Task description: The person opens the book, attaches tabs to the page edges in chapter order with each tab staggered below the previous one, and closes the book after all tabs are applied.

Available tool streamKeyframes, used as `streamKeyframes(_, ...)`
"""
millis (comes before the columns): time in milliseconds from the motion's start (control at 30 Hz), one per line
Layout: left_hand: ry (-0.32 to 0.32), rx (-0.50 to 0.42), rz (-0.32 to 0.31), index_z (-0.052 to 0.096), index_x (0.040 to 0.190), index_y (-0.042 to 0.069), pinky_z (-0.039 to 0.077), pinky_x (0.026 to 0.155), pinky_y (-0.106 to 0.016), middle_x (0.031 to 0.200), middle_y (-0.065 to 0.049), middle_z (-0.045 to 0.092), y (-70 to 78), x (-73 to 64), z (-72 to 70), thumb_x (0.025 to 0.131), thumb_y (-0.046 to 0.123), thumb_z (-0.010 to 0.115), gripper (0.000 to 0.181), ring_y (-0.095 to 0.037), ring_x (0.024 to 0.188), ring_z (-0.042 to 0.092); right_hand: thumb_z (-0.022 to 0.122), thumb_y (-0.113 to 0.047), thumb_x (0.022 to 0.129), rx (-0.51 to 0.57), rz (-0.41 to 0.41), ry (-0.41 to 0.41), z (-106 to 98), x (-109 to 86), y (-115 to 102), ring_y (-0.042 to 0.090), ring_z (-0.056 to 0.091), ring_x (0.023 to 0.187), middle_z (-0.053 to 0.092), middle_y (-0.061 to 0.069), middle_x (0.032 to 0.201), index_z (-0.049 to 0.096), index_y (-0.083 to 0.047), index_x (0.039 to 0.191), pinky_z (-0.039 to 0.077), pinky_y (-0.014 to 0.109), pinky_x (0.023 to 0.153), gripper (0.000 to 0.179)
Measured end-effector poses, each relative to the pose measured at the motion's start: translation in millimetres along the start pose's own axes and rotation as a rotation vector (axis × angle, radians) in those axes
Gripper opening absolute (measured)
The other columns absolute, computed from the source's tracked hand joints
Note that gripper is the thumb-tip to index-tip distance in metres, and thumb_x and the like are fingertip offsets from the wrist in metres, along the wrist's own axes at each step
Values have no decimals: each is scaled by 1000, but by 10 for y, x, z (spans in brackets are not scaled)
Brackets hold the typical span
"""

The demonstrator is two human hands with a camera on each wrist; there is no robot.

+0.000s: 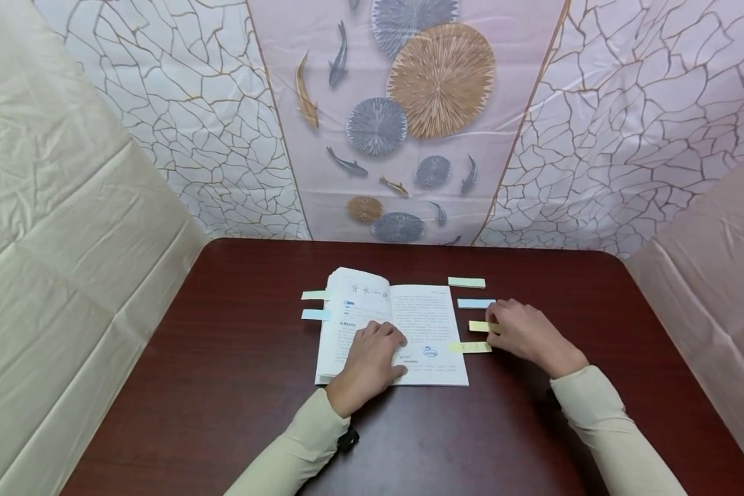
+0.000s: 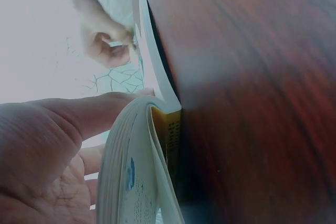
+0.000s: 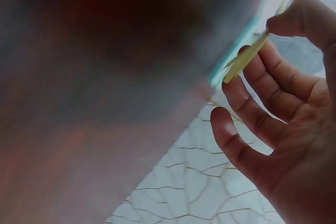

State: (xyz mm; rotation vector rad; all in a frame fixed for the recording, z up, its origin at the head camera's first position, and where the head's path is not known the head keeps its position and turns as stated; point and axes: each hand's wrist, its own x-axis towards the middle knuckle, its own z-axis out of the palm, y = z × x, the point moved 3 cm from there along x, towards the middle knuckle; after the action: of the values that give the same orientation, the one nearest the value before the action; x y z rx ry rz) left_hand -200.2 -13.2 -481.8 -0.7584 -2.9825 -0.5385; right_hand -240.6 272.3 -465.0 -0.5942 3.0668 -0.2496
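An open book (image 1: 424, 317) lies on the table, its left pages curving up in a thicker stack. My left hand (image 1: 372, 358) rests across the lower middle of its pages, fingers spread near the fold. In the left wrist view the thumb (image 2: 94, 114) lies over the book's spine end. My right hand (image 1: 523, 334), just right of the book, pinches a yellow sticky-tab pad (image 3: 244, 64) between thumb and fingertips. Below that pad, a yellow tab (image 1: 470, 347) sits across the right page's edge and sticks out. A green tab (image 1: 313, 295) and a blue tab (image 1: 316, 315) project from the left pages.
A light green sticky-tab pad (image 1: 467, 282) and a blue sticky-tab pad (image 1: 474, 303) lie right of the book, the blue one beside my right fingers. The dark red table (image 1: 235, 413) is bordered by a patterned cloth (image 1: 192, 124) at the back and pale cloth at both sides.
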Motion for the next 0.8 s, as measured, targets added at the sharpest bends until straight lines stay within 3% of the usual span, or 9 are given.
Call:
streamKeyframes(200,18,8,7,77,121,14,46,96,-43,123,-2,69,-7,-5,10,86,26,90,39,-24,114,56,73,-7,90,-10,-11,-35,60,-33,54,25,58,85,63,7,98,72,-7,102,52,45,69,13)
streamKeyframes(267,19,12,10,77,120,14,46,96,-43,123,-2,69,-7,-5,16,86,26,90,39,-24,114,56,75,-7,92,-23,-6,0,19,-56,-1,30,60,90,64,10,100,72,-4,106,54,50,74,15)
streamKeyframes(367,23,16,16,77,120,14,46,96,-42,122,-2,70,-6,-8,13,86,26,90,39,-24,114,56,77,-4,92,62,-21,100,-63,-77,-214,37,65,99,67,17,106,72,3,113,56,55,82,22)
streamKeyframes(433,34,17,22,77,119,14,46,95,-42,121,-2,70,-7,-11,7,85,26,90,38,-24,112,56,76,-1,92,212,-62,139,-60,-59,-432,38,68,100,69,21,111,70,8,118,58,53,85,28)
streamKeyframes(533,62,6,30,77,118,13,47,94,-42,122,-4,68,-10,-17,-6,85,27,90,38,-25,111,57,74,-2,96,420,-132,87,46,-5,-778,36,72,105,70,24,122,66,10,128,60,50,89,36)
streamKeyframes(633,119,-39,37,74,121,10,50,93,-44,128,-10,65,-19,-22,-22,88,26,88,39,-28,113,60,75,-6,96,447,-164,31,189,59,-1020,36,70,115,68,23,130,63,9,135,57,50,96,43)
streamKeyframes(800,245,-217,31,65,134,5,52,100,-45,138,-17,57,-58,-68,-95,96,17,78,41,-34,125,58,73,-12,100,473,-208,41,288,164,-1222,36,57,137,61,19,146,55,1,150,48,54,110,54)
